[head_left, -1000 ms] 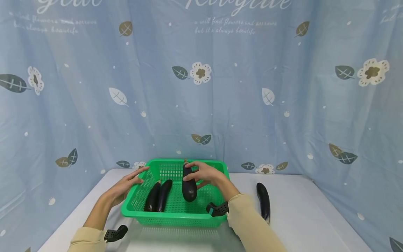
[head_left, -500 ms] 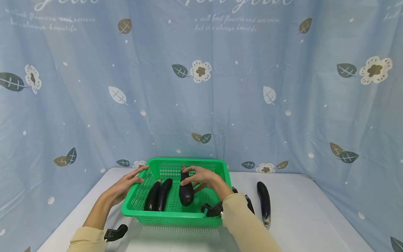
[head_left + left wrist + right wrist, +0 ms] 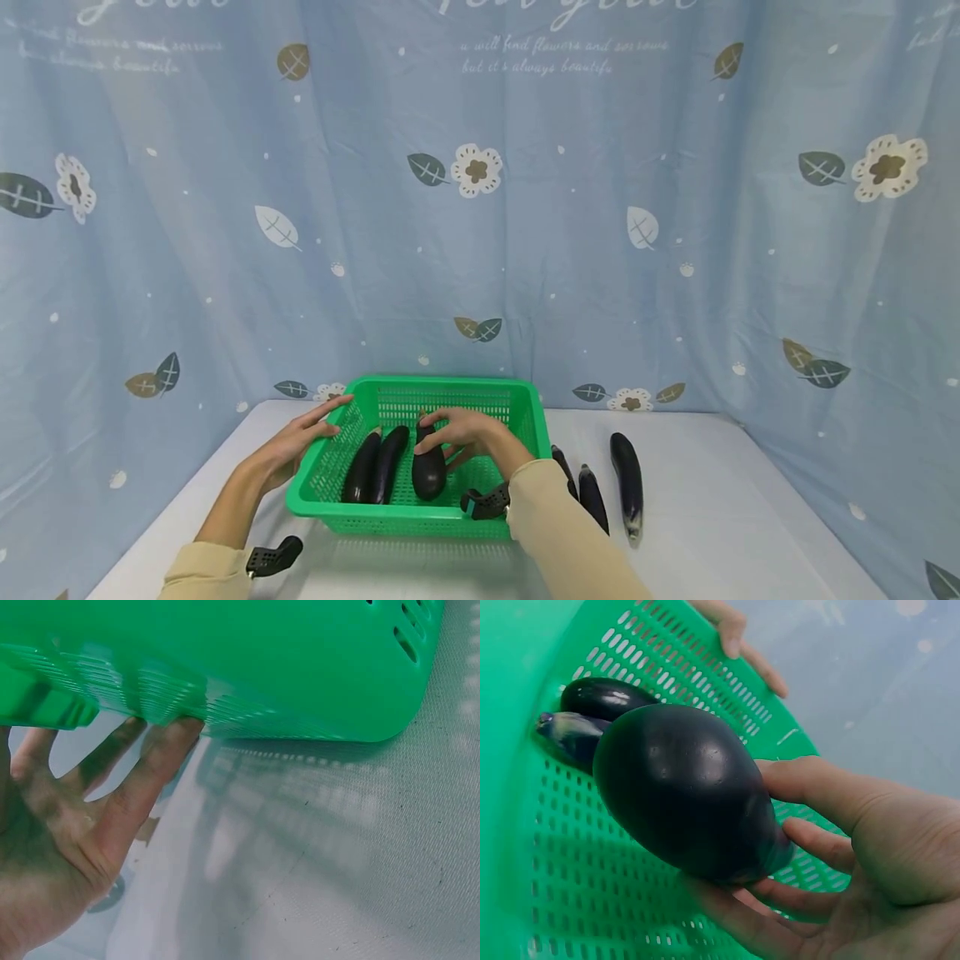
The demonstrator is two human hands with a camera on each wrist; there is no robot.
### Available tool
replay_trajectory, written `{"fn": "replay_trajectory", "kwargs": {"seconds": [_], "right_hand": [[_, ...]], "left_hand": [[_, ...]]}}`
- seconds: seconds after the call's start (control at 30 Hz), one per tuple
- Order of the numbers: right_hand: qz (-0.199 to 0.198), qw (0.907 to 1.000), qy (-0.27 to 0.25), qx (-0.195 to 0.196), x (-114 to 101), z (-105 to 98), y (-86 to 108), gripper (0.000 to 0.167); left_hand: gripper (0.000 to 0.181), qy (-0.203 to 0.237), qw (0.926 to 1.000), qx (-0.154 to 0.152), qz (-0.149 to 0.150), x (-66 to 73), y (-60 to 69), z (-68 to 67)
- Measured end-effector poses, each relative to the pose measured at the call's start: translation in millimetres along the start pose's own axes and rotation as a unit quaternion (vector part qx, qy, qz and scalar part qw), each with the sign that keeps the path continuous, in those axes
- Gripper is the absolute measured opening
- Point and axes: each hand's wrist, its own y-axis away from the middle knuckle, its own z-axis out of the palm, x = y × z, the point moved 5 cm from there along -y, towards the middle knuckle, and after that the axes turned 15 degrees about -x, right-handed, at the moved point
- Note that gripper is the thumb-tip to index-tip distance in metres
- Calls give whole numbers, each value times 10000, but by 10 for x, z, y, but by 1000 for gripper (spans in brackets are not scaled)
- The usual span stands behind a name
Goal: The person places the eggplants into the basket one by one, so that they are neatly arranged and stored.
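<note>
In the head view my right hand (image 3: 472,435) grips a fat dark eggplant (image 3: 429,475) inside the green plastic basket (image 3: 397,512), its rounded end toward me. The right wrist view has the thumb and fingers round the narrower stem part of this eggplant (image 3: 679,787). Two slimmer eggplants (image 3: 362,468) (image 3: 391,463) lie side by side in the left part of the basket. At the basket's left side, my left hand (image 3: 296,446) rests its extended fingers against the rim and outer wall. The left wrist view shows those fingertips (image 3: 184,731) touching the green wall.
Right of the basket, several eggplants lie on the white table (image 3: 697,500): a long one (image 3: 628,483), a shorter one (image 3: 592,497), and one partly hidden behind the basket edge (image 3: 562,467). A blue patterned curtain (image 3: 570,250) hangs behind the table.
My right hand has moved left and lower in the basket with the fat eggplant, nearer the two slim ones. More eggplants on the right have come into sight. The left hand has stayed put.
</note>
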Motion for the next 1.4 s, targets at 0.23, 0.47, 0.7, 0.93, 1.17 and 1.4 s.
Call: {"fn": "replay_trajectory", "kwargs": {"seconds": [0.23, 0.47, 0.7, 0.93, 1.17, 1.4], "right_hand": [[2, 10000, 24, -47, -31, 61, -46, 64], [114, 9999, -9, -75, -14, 80, -55, 63], [179, 9998, 25, -27, 10, 81, -36, 62], [210, 9998, 26, -35, 41, 86, -26, 62], [138, 9993, -276, -200, 66, 98, -31, 62], [55, 9986, -355, -382, 57, 119, -13, 62]], "left_hand": [[63, 16, 10000, 19, 38, -1, 3, -14], [63, 26, 9999, 25, 115, 33, 16, -13], [63, 96, 9999, 8, 113, 36, 13, -13], [63, 118, 9999, 8, 59, 17, -6, -2], [64, 349, 9994, -20, 61, -8, -22, 10], [64, 201, 9998, 1, 25, -21, -30, 6]]}}
